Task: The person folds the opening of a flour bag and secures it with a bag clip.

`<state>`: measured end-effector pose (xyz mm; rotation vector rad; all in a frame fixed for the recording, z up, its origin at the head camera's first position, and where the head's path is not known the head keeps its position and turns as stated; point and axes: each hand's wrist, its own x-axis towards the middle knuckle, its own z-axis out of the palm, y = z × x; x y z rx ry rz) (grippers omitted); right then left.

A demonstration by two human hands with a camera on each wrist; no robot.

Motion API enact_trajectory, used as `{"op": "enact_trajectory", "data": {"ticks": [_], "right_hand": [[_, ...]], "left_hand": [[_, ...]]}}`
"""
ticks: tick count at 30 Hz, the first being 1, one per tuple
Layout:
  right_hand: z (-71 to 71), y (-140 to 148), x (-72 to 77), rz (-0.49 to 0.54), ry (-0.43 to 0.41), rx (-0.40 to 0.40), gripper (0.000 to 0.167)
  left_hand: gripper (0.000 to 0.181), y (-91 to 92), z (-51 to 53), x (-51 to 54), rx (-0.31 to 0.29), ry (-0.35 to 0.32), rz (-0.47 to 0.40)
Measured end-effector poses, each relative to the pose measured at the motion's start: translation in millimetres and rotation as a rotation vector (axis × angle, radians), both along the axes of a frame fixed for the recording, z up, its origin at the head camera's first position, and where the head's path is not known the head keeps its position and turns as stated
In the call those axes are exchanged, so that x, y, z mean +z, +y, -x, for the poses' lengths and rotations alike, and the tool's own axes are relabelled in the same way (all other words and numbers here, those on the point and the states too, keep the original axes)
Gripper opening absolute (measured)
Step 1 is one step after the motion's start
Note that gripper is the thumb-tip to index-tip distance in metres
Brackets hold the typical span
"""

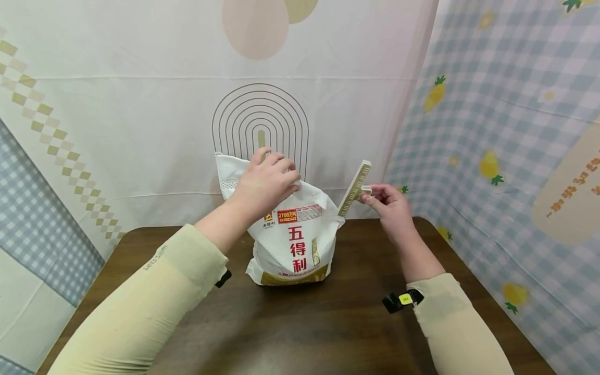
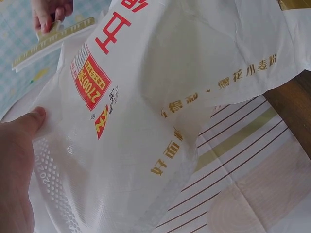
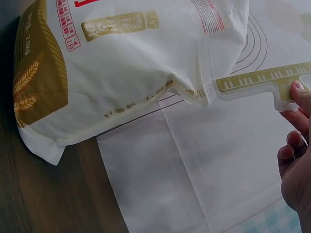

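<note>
Pinching clip (image 1: 353, 188) by handle with right fingers (image 1: 372, 202), beside upper corner of bag (image 1: 276, 252). Bending left fingers (image 1: 287, 165) over bag's top; cannot tell whether gripping.

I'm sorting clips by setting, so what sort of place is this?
Likely a screened-off indoor corner, perhaps a makeshift filming spot: a creased white cloth hangs behind a dark brown table, and a pineapple-print checked cloth hangs along the right.
</note>
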<state>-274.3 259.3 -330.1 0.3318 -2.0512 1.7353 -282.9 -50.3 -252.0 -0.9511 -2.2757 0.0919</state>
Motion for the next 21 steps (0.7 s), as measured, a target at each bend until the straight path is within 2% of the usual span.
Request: {"op": "enact_trajectory", "data": {"ticks": [3,6,9,13,21], "right_hand": [[-0.2,-1,3.5,-0.119,0.000,-0.043,0.022],[-0.6,-3,8.9,-0.280,0.002,-0.083,0.025],[-0.6,-7,14.5,-0.393,-0.001,-0.082,0.027],[-0.4,-10,17.8,-0.424,-0.026,-0.056,0.026],[-1.0,-12,15.0,-0.403,-0.015,-0.047,0.026]], "left_hand": [[0.021,1.3,-0.1,0.5,-0.003,0.001,0.001],[0.021,2.5,0.2,1.1,-0.006,-0.002,0.001],[0.020,3.1,0.4,1.4,-0.004,-0.007,0.001],[0.020,3.3,-0.2,1.8,0.001,-0.013,0.006],[0.019,2.3,-1.0,1.8,0.006,-0.016,0.005]]}}
